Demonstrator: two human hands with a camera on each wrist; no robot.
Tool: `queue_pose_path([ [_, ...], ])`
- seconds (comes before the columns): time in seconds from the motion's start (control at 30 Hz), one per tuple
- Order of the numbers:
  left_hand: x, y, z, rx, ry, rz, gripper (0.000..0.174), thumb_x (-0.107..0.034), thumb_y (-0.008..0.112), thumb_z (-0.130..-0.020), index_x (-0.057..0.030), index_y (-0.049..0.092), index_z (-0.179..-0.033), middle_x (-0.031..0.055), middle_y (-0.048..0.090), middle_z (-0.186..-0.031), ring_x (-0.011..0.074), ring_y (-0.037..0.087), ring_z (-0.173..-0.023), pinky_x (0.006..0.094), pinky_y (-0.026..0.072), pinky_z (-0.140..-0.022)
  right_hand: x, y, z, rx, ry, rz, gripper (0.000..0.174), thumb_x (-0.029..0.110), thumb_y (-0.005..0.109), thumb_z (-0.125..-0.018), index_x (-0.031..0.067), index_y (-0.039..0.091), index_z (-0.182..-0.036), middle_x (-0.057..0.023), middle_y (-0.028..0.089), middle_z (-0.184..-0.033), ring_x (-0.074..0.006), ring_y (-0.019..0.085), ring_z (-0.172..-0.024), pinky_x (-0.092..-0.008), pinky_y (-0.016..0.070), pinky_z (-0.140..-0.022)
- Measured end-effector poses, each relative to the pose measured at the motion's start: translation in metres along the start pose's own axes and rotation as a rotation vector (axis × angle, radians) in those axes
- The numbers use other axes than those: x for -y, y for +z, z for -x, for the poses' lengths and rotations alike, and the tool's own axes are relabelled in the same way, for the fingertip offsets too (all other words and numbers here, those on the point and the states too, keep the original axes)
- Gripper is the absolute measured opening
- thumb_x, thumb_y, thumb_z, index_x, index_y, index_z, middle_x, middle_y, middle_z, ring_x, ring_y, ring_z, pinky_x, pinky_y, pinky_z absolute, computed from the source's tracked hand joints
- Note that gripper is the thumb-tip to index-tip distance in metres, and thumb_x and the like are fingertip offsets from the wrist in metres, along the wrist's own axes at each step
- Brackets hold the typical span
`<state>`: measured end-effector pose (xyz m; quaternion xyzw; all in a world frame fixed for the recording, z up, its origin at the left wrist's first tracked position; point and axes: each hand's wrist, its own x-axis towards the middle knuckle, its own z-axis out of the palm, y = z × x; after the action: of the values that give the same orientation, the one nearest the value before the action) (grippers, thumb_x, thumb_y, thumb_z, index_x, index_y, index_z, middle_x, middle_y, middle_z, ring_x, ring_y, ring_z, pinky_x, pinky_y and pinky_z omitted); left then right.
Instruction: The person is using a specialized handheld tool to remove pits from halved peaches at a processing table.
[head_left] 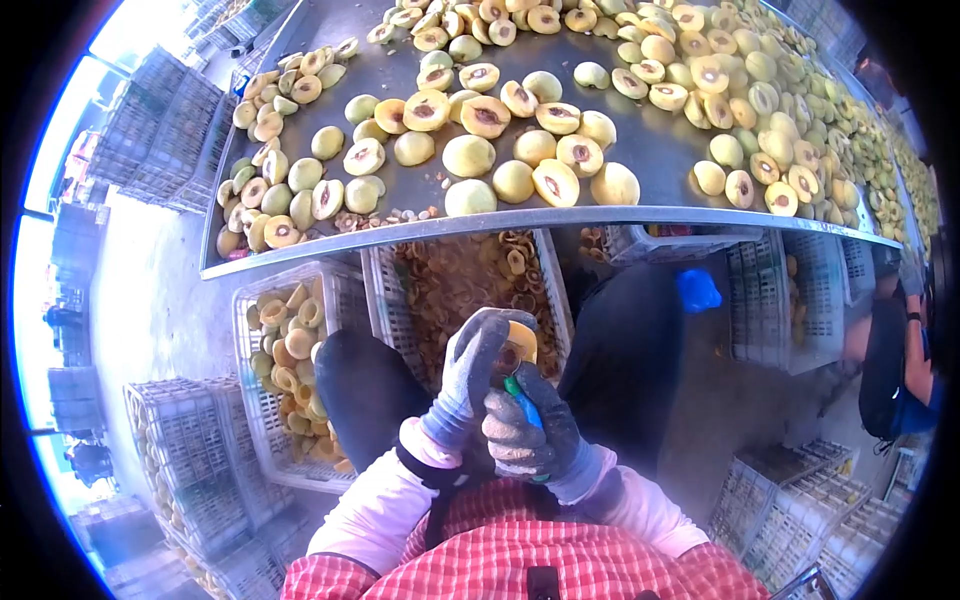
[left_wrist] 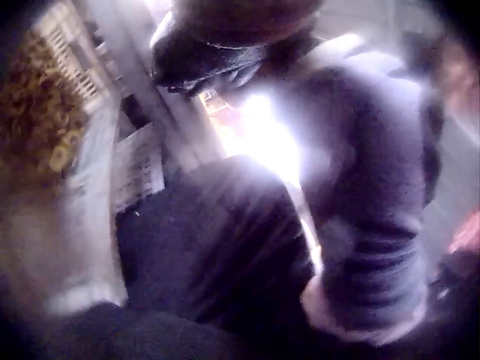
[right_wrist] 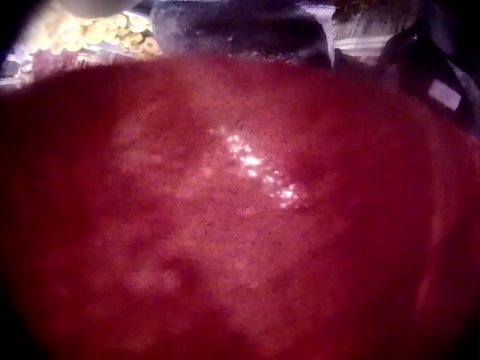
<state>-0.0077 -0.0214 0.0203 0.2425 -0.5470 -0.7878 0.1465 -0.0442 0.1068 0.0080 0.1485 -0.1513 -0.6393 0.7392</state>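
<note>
In the head view my gloved left hand (head_left: 463, 368) grips a halved peach (head_left: 523, 340), its yellow flesh and brown centre partly showing. Close beside it, my gloved right hand (head_left: 530, 432) has its fingers curled round a tool with a green and blue handle (head_left: 525, 402). The tool's working end is hidden at the peach. Both hands are over my lap, just in front of a crate (head_left: 384, 312) full of brown pits and scraps. Glare and blur obscure the work in the left wrist view; red cloth (right_wrist: 225, 247) fills most of the right wrist view.
A metal table (head_left: 420, 228) bears many halved peaches, piled thickest at the right. To my left stands a white crate (head_left: 262, 440) of hollowed halves. More crates (head_left: 785, 300) are under the table at the right, and stacked crates (head_left: 190, 450) at the left. Another person's arm (head_left: 916, 350) shows far right.
</note>
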Motion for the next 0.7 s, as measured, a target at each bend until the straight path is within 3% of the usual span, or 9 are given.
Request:
queue_pose_path([
  [0.03, 0.031, -0.012, 0.005, -0.119, 0.01, -0.017, 0.032, -0.031, 0.05, -0.096, -0.002, 0.062, -0.104, 0.0072, 0.065, -0.094, 0.0146, 0.061, -0.08, 0.0274, 0.0498, -0.074, -0.001, -0.004, -0.002, 0.041, -0.009, 0.048, 0.049, 0.056, 0.039, -0.095, 0.0089, 0.053, -0.088, -0.0003, 0.042, -0.057, -0.0088, 0.038, -0.038, -0.0209, 0.0335, -0.033],
  [0.07, 0.031, -0.009, 0.009, -0.286, -0.339, 0.693, 0.034, -0.034, 0.051, -0.096, -0.0032, 0.062, -0.106, 0.0078, 0.065, -0.095, 0.0168, 0.062, -0.08, 0.0293, 0.0509, -0.073, -0.002, -0.006, -0.004, 0.081, -0.021, 0.097, 0.049, 0.055, 0.039, -0.095, 0.0086, 0.053, -0.088, -0.0004, 0.042, -0.057, -0.0088, 0.038, -0.037, -0.0209, 0.0334, -0.033],
  [0.13, 0.031, -0.017, 0.023, -0.314, -0.298, 0.708, 0.036, -0.035, 0.05, -0.096, -0.0024, 0.06, -0.107, 0.0083, 0.064, -0.094, 0.0174, 0.062, -0.081, 0.0295, 0.0516, -0.073, -0.002, -0.002, -0.006, 0.004, -0.058, 0.11, 0.048, 0.054, 0.039, -0.096, 0.0082, 0.054, -0.09, -0.001, 0.043, -0.058, -0.0097, 0.039, -0.04, -0.0218, 0.033, -0.034],
  [0.27, -0.015, -0.1, 0.047, -0.769, 0.369, 0.036, 0.036, -0.033, 0.044, -0.099, -0.0011, 0.059, -0.106, 0.0066, 0.06, -0.093, 0.0154, 0.058, -0.086, 0.0279, 0.0498, -0.077, 0.0, -0.036, -0.002, -0.043, -0.067, 0.093, 0.048, 0.053, 0.038, -0.097, 0.0087, 0.056, -0.092, -0.0006, 0.042, -0.058, -0.0098, 0.039, -0.041, -0.0221, 0.0323, -0.033],
  [0.33, -0.008, -0.207, 0.057, -0.866, 0.378, -0.592, 0.034, -0.028, 0.055, -0.095, 0.0, 0.056, -0.114, 0.0104, 0.058, -0.101, 0.0223, 0.058, -0.093, 0.0342, 0.0479, -0.084, 0.001, -0.035, -0.005, -0.078, -0.059, 0.147, 0.048, 0.053, 0.038, -0.097, 0.0082, 0.057, -0.093, 0.0, 0.042, -0.058, -0.0095, 0.039, -0.041, -0.022, 0.0319, -0.033],
  [0.4, -0.015, -0.236, 0.062, -0.959, -0.19, -1.456, 0.041, -0.022, 0.065, -0.086, -0.0028, 0.054, -0.122, 0.0205, 0.048, -0.118, 0.032, 0.053, -0.109, 0.0397, 0.0459, -0.089, 0.002, -0.034, -0.012, -0.148, -0.078, 0.163, 0.049, 0.053, 0.041, -0.096, 0.0067, 0.058, -0.093, 0.001, 0.042, -0.058, -0.0088, 0.039, -0.041, -0.0218, 0.0319, -0.034],
  [0.47, -0.025, -0.208, 0.033, -0.804, 0.279, -1.363, 0.049, -0.024, 0.07, -0.082, -0.0045, 0.053, -0.124, 0.0172, 0.055, -0.108, 0.0316, 0.058, -0.101, 0.0404, 0.0481, -0.085, 0.006, -0.046, -0.017, -0.218, -0.103, 0.163, 0.049, 0.052, 0.042, -0.096, 0.006, 0.058, -0.093, 0.0014, 0.043, -0.058, -0.0085, 0.039, -0.041, -0.0217, 0.032, -0.034],
  [0.53, -0.057, -0.113, -0.014, -0.644, 0.365, -1.019, 0.047, -0.023, 0.072, -0.079, -0.0075, 0.057, -0.12, 0.0121, 0.062, -0.094, 0.0282, 0.064, -0.087, 0.0403, 0.0502, -0.08, 0.008, -0.045, -0.022, -0.304, -0.115, 0.184, 0.045, 0.049, 0.047, -0.095, 0.0054, 0.058, -0.097, 0.0002, 0.049, -0.061, -0.0103, 0.044, -0.044, -0.0233, 0.0379, -0.041],
  [0.7, -0.075, -0.024, -0.144, -0.181, 0.121, -1.664, 0.052, -0.046, 0.065, -0.082, 0.0012, 0.06, -0.103, 0.0178, 0.067, -0.096, 0.0299, 0.066, -0.09, 0.0364, 0.051, -0.079, 0.008, -0.023, -0.02, -0.643, -0.346, 0.587, 0.034, 0.039, 0.059, -0.092, 0.0092, 0.057, -0.107, -0.002, 0.056, -0.068, -0.0137, 0.054, -0.052, -0.0259, 0.045, -0.051],
])
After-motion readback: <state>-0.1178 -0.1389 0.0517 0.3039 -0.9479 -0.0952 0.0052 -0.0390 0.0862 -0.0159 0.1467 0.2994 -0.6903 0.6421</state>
